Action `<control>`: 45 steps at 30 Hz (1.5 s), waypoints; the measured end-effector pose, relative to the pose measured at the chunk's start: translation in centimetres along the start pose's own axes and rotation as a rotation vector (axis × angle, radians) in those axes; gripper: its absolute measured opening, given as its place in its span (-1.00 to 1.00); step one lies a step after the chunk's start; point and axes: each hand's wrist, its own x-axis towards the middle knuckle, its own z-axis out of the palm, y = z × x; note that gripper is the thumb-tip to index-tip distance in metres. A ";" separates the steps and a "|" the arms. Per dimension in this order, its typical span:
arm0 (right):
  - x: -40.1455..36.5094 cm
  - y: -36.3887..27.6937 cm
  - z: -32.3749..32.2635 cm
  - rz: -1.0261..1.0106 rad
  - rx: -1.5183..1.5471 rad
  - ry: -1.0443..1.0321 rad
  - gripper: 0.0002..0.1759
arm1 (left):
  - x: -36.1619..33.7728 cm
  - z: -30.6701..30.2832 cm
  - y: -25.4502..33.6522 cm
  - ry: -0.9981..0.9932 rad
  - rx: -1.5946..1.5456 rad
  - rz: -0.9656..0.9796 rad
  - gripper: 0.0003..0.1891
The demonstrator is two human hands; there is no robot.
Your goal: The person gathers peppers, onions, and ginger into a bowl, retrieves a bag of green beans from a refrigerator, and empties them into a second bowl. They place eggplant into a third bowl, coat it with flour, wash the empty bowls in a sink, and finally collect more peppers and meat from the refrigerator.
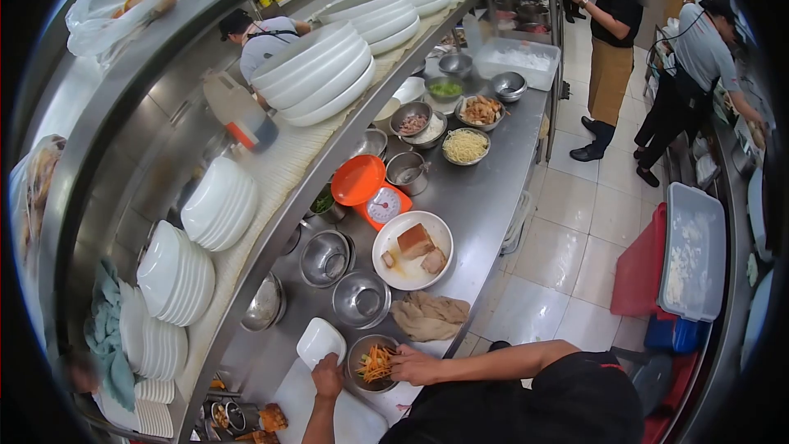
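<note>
My left hand (pixel 327 376) is closed on the near edge of a small white square dish (pixel 319 342), which is tilted over the counter. Just right of it stands a steel bowl (pixel 355 372) holding orange carrot strips (pixel 376 363) with some paler green pieces. My right hand (pixel 415 365) reaches over the bowl's right rim, its fingers closed at the strips; the fingertips are partly hidden. Beneath my left forearm lies a white cutting board (pixel 362 421). A folded brown cloth (pixel 429 315) rests just beyond the bowl.
Farther up the counter are empty steel bowls (pixel 362 299), a white plate of meat chunks (pixel 383 234), an orange scale (pixel 384 205) and a bowl of noodles (pixel 466 146). A shelf with stacked white plates (pixel 316 74) overhangs the left side. Co-workers (pixel 616 16) stand in the aisle.
</note>
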 end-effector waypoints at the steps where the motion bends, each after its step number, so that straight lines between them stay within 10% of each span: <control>1: -0.2 -0.2 -0.4 0.001 0.001 -0.001 -0.88 | -0.5 0.0 -0.6 -0.001 -0.001 0.000 -0.78; 4: 0.6 -1.2 -3.1 0.006 0.050 -0.010 -0.88 | -1.2 -1.4 -1.6 0.155 -0.125 0.119 -0.73; 6: 2.7 -1.3 -3.3 -0.083 0.063 0.087 -0.89 | -1.9 -5.3 0.0 -0.060 -0.988 -0.966 -0.67; 9: 6.7 -1.0 -2.2 -0.227 0.083 0.106 -0.83 | -3.0 -8.2 1.9 -0.152 -1.681 -1.007 -0.66; 12: 10.5 -1.0 -1.7 -0.219 -0.016 -0.160 -0.71 | -2.4 -6.4 2.1 0.373 -1.352 -1.066 -0.67; 14: 11.2 -1.5 -2.0 -0.153 -0.012 0.346 -0.54 | -3.6 -3.7 -2.2 0.389 -1.352 -1.110 -0.67; 18: 8.3 0.2 -4.1 -0.023 0.024 0.071 -0.49 | -0.5 -2.4 -2.0 0.489 -1.427 -1.185 -0.77; 24: -0.5 4.8 -8.8 0.139 0.216 0.034 -0.76 | 1.9 0.7 0.0 0.514 -0.479 -1.665 -0.54; 28: -4.3 6.2 -12.0 0.215 0.285 0.190 -0.87 | 0.3 4.6 0.8 0.993 -0.664 -1.623 -0.59; 29: -5.0 6.3 -12.8 0.249 0.302 0.250 -0.90 | -1.3 6.0 1.0 0.517 -0.287 -1.410 -0.60; 30: -5.6 6.3 -13.6 0.176 0.339 0.161 -0.90 | -1.7 7.0 0.4 0.946 -1.270 -1.465 -0.60; 31: -6.1 6.2 -14.3 0.282 0.371 0.181 -0.90 | -0.3 7.2 2.0 1.116 -1.504 -1.321 -0.57; 35: -9.5 7.0 -14.2 0.480 0.484 0.111 -0.88 | 0.8 6.4 6.1 1.312 -1.622 -1.490 -0.54; 45: -7.7 4.0 -10.3 0.433 0.327 -0.035 -0.82 | 2.1 6.1 5.8 1.145 -1.503 -1.496 -0.64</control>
